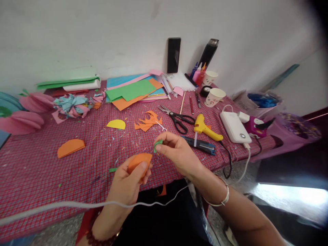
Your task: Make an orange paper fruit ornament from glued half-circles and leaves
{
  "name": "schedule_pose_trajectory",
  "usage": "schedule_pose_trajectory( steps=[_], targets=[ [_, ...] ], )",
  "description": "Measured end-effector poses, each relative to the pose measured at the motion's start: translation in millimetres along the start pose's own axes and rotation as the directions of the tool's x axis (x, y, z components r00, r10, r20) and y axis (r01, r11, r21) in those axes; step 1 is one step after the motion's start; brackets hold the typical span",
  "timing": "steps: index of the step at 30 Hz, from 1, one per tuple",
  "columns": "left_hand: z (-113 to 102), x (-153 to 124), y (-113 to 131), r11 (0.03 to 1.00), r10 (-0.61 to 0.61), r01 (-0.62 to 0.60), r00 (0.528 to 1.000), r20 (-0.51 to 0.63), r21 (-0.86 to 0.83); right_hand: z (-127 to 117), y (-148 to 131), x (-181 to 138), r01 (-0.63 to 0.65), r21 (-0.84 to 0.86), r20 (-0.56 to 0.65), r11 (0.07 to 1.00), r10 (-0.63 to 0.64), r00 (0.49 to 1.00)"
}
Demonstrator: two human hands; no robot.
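My left hand (130,177) grips a folded orange paper piece (140,161), rounded along its edge, with the thumb pressed on its face. Just right of it, my right hand (176,150) pinches a small green paper piece (158,145) between thumb and fingertips. The two papers are close together; I cannot tell whether they touch. Beyond my hands lie orange paper scraps (148,121) and a yellow half-round paper (116,124). Another orange half-round paper (71,148) rests to the left. A green strip (112,169) lies beside my left hand.
Scissors (179,119), a yellow glue gun (205,128) and a blue-black cutter (201,145) lie right of my hands. Coloured sheets (133,89) are stacked at the back. Pink paper fruits (22,119) stand left. A white cable (64,205) crosses over my left forearm. Paper cups (214,98) stand right.
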State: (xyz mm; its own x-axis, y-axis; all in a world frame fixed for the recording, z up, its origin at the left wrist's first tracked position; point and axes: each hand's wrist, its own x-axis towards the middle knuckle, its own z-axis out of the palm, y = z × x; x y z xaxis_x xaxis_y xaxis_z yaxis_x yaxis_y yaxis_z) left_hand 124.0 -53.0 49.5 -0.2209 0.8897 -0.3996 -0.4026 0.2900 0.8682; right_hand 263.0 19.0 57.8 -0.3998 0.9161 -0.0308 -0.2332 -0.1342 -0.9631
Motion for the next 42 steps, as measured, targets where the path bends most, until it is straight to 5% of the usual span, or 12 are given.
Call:
schedule_pose_trajectory(
  steps=[17, 21, 23, 25, 27, 29, 31, 35, 42],
  targets=[
    [-2, 1, -2, 0.999, 0.021, -0.022, 1.0, -0.02, -0.045, 4, 5, -8, -0.019, -0.065, 0.0, 0.998, 0.019, 1.0],
    [-1, 1, -2, 0.999, -0.002, 0.003, 1.0, 0.009, -0.042, 1, 7, -8, 0.06, -0.229, -0.018, 0.972, -0.065, 0.998],
    [-2, 1, -3, 0.998, -0.025, 0.024, 0.999, -0.033, -0.057, -6, 8, -7, 0.136, -0.485, 0.014, 0.864, -0.148, 0.989],
    [-3, 1, -5, 0.998, -0.03, 0.027, 0.998, -0.063, -0.054, -14, 9, -6, 0.199, -0.755, 0.137, 0.625, -0.145, 0.98],
    [-6, 2, -7, 1.0, -0.014, 0.012, 0.998, -0.055, -0.028, -23, 9, -6, 0.24, -0.894, 0.239, 0.379, -0.051, 0.97],
    [-9, 2, -9, 1.0, 0.009, -0.009, 1.0, -0.025, 0.003, -27, 8, -7, 0.241, -0.933, 0.238, 0.268, -0.042, 0.97],
    [-10, 2, -11, 0.999, 0.021, -0.021, 1.0, 0.008, 0.032, -25, 5, -11, 0.259, -0.922, 0.217, 0.288, -0.172, 0.961],
    [-11, -1, -13, 0.993, 0.051, -0.054, 0.998, 0.03, 0.107, -10, 1, -19, 0.482, -0.785, 0.337, 0.39, -0.383, 0.86],
    [-8, -12, -7, 0.965, 0.103, -0.097, 0.995, -0.012, 0.245, 7, 14, -24, 0.543, -0.806, 0.415, 0.236, -0.431, 0.802]
  ],
)
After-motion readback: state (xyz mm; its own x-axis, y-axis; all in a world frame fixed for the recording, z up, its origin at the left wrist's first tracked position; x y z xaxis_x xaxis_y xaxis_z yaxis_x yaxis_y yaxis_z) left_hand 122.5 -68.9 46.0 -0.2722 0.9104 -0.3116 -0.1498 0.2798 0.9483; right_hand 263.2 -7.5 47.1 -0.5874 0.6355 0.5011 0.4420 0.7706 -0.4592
